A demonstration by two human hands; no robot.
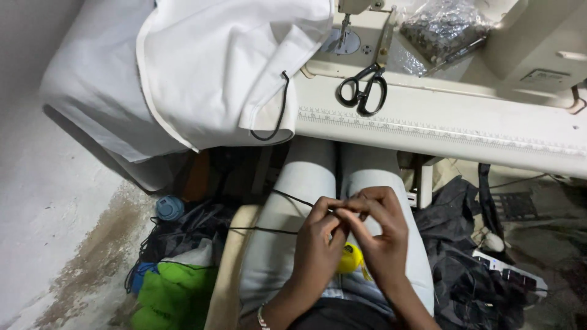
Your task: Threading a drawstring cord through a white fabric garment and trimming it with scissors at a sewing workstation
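Both hands meet over the lap: the left hand has its fingers curled shut, pinching a thin black cord at the fingertips, and the right hand is closed against it, gripping the same cord. A yellow object lies on the lap beneath them. Black scissors rest on the counter, beside a white garment.

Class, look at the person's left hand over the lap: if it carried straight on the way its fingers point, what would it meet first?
The left hand points up and rightward, its fingertips already touching those of the right hand, where both pinch a thin black cord. So it would meet the right hand's fingers first; depth is hard to judge.
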